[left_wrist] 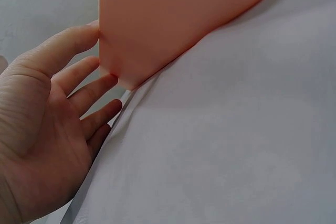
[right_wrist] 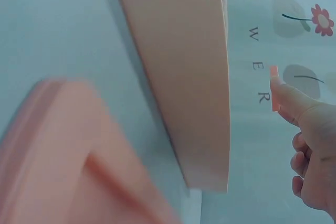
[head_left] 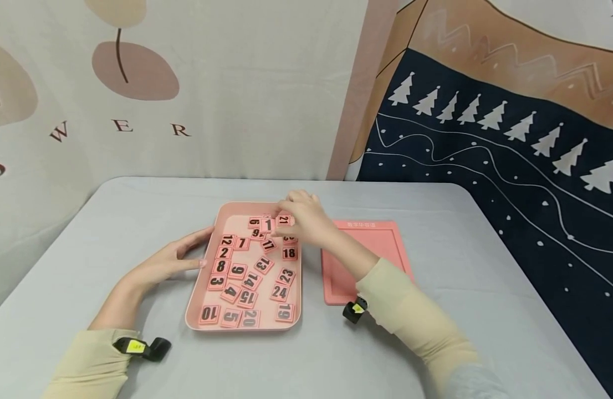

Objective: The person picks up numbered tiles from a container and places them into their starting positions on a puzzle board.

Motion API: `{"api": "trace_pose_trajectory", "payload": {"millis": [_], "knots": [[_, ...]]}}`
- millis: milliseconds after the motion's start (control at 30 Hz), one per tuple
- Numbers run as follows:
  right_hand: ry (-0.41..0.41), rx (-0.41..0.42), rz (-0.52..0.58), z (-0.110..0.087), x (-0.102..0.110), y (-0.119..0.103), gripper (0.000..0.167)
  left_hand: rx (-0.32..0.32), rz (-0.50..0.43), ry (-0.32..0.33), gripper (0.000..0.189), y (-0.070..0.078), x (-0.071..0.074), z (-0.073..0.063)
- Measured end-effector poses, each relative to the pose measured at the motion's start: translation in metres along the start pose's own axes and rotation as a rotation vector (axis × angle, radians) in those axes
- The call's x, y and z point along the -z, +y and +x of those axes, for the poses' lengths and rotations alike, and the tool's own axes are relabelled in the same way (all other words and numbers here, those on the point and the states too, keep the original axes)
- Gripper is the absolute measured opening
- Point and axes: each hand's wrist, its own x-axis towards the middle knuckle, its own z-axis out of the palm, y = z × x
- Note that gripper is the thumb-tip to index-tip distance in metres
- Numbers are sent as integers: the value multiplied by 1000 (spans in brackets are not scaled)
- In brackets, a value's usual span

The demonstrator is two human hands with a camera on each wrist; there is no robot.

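Observation:
A pink tray [head_left: 246,327] holds several loose pink number tiles, among them 13 [head_left: 264,264] and 10 [head_left: 209,315]. Over its far part, my right hand [head_left: 306,216] pinches the tile numbered 1 [head_left: 267,225] between thumb and fingers. The right wrist view shows this tile [right_wrist: 274,88] edge-on, raised above the tray wall [right_wrist: 178,77]. At the tray's left side is my left hand [head_left: 174,257], thumb and fingers extended and touching the outer wall. Up close, the left wrist view shows those relaxed fingers [left_wrist: 92,93] against the tray wall [left_wrist: 152,19].
A pink framed board [head_left: 366,260] lies just right of the tray, partly beneath my right forearm. Both rest on a table with a pale cloth [head_left: 266,366]. A printed curtain [head_left: 256,111] hangs behind the table, and a dark tree-patterned cloth [head_left: 486,155] at the right.

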Motion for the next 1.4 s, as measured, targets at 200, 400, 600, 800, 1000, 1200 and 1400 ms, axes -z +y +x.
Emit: {"api": "trace_pose_trajectory", "payload": {"millis": [200,400,600,800,1000,1200,1400], "knots": [[66,-25,34,-24,9,22,33,2,-5,-1,73,0,0,0],[117,-64,87,-46,16,48,30,8,-6,0,73,1,1,-1],[124,-113,96,-64,17,72,28,-5,-21,0,73,0,1,-2],[103,-155,107,-79,14,91,29,4,-12,3,72,0,1,-3],[80,-182,95,-84,11,101,30,3,-9,3,71,0,0,-3],[25,-204,67,-85,7,109,29,13,-3,8,72,0,0,-2],[10,-191,61,-84,2,113,27,17,0,3,72,2,-1,-2]]}}
